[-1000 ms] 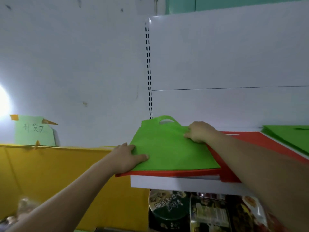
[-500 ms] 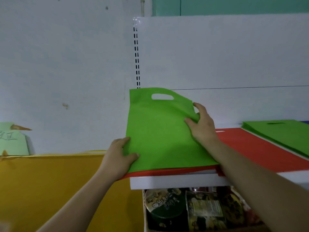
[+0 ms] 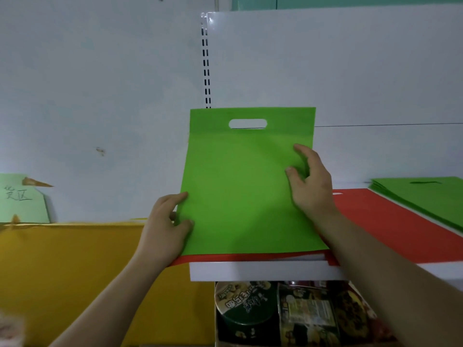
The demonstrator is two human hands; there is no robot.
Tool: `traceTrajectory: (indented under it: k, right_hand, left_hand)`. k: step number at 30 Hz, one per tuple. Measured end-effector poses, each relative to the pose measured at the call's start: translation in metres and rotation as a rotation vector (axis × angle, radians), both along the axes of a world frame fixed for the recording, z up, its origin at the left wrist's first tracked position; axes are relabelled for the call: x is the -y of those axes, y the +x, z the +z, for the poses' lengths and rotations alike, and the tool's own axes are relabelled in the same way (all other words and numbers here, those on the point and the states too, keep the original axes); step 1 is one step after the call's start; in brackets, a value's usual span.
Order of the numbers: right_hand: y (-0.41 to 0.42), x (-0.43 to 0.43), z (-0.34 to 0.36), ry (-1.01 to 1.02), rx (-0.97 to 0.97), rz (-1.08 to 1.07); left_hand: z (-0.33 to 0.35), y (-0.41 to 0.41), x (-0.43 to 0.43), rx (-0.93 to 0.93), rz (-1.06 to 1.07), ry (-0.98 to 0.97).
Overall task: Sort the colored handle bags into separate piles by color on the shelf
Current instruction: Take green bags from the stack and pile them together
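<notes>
Head view: upright green bag [image 3: 240,186], left hand [image 3: 165,229] pinching its lower left edge, right hand [image 3: 310,186] gripping its right edge; red bags [image 3: 390,229] beneath it, green pile [image 3: 431,199] to its right.

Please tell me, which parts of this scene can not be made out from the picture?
All in the head view:
- Red bags: the green bag covers much of them, so their number is unknown.
- Green pile: cut off by the right edge.
- Left hand: any fingers behind the green bag are hidden by it.
- Packages under the shelf: dim, labels unreadable.
- Note: cut by the left edge.
</notes>
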State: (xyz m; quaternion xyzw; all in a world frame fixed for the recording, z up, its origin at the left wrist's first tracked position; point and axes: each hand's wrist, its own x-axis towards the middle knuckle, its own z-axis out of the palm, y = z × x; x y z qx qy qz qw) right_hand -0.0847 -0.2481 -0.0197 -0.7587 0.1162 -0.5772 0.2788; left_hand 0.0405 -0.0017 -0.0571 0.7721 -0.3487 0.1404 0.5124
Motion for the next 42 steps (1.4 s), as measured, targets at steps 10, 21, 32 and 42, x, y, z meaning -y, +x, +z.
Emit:
traceTrajectory:
  k: [10, 21, 32, 42]
  right_hand:
    - [-0.009, -0.015, 0.040, 0.068, -0.039, 0.008]
    - [-0.033, -0.045, 0.061, 0.043, -0.018, -0.087]
    - [-0.106, -0.053, 0.067, 0.088, 0.030, -0.317]
    - [-0.246, -0.036, 0.062, 0.108, 0.017, -0.453]
  left_hand:
    - [0.020, 0.002, -0.006, 0.027, -0.051, -0.076]
    - [0.039, -0.010, -0.024, 0.021, -0.171, -0.168]
    - [0.051, -0.046, -0.015, 0.093, -0.336, -0.119]
    - [0.051, -0.157, 0.030, 0.088, -0.499, -0.100]
